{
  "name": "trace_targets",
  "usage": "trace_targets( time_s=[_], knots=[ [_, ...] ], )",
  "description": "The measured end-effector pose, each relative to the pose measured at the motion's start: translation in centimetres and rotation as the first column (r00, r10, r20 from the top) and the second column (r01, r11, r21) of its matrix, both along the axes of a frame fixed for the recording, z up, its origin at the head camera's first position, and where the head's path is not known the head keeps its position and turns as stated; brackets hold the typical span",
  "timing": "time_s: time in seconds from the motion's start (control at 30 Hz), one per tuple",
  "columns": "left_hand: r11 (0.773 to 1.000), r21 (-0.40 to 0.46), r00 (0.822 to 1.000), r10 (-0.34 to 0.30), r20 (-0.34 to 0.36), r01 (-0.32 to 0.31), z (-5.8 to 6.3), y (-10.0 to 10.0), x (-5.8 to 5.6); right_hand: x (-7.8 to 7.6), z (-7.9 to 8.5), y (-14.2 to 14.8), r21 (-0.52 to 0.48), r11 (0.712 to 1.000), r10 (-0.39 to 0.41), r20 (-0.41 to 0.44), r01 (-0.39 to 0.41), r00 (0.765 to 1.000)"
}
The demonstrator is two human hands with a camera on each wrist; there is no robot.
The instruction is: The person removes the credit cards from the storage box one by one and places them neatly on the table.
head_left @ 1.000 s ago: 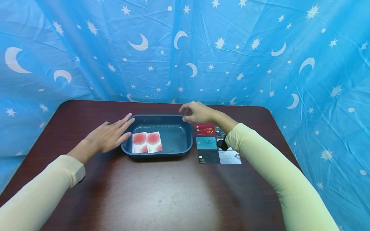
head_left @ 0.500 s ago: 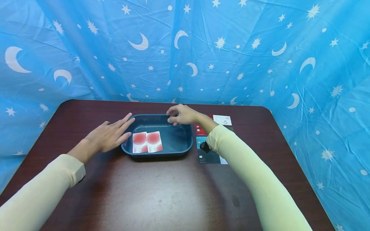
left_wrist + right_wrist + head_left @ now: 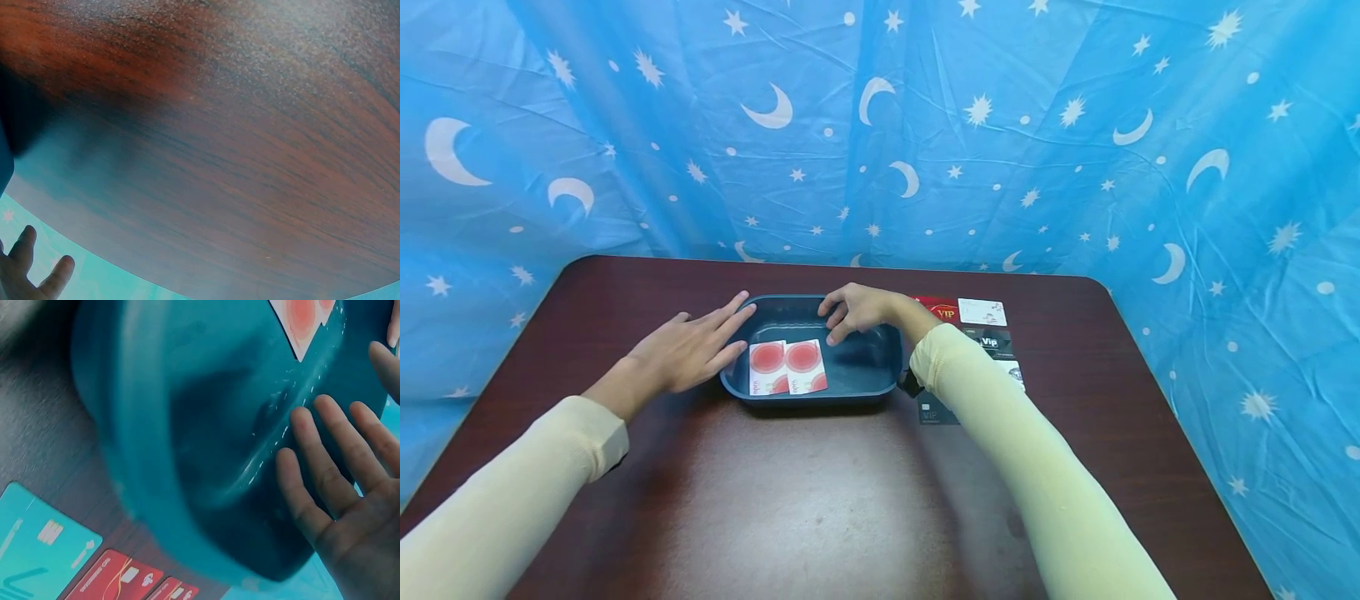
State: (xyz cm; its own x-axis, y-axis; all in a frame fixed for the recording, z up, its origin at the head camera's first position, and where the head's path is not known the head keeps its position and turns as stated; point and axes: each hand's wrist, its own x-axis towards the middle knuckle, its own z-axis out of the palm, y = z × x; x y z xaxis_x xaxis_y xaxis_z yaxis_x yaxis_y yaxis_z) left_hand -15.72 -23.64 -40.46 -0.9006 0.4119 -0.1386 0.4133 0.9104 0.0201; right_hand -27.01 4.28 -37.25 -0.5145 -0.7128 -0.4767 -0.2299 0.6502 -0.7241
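A dark blue rectangular tray (image 3: 868,375) sits on the table in the head view. Two white cards with red circles, a left one (image 3: 767,357) and a right one (image 3: 805,357), lie side by side inside it. My left hand (image 3: 688,348) has straight, spread fingers at the tray's left rim. Over the tray's right part is my right hand (image 3: 861,310); the right wrist view shows its fingers (image 3: 328,481) spread above the tray floor with nothing held. Several cards lie right of the tray, among them a teal card (image 3: 44,544) and a red card (image 3: 112,578).
Partly behind the right forearm are a white card (image 3: 982,312), a dark Vip card (image 3: 988,342) and a dark grey card (image 3: 935,410). The glossy brown table (image 3: 790,492) extends in front of the tray. A blue star-and-moon curtain (image 3: 827,167) hangs behind.
My right hand has moved left and slightly down, from the tray's far right corner to over its right part. My left hand has stayed at the left rim.
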Motion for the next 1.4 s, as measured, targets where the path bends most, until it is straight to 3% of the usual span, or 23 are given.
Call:
trace_targets(
  time_s=[0.7,1.0,1.4],
  knots=[
    [1.0,0.002,1.0,-0.005,0.014,0.005,0.3,0.2,-0.3,1.2,-0.6,-2.8,0.1,0.992,0.076,-0.026,-0.073,0.997],
    [1.0,0.008,1.0,0.0,0.029,-0.001,0.2,0.4,-0.2,1.2,-0.3,-3.3,0.145,0.985,0.087,0.021,-0.089,0.996],
    [1.0,-0.006,1.0,0.007,0.02,-0.007,0.1,0.3,-0.1,1.4,-0.4,-3.7,0.168,0.976,0.138,0.018,-0.14,0.99]
  ],
)
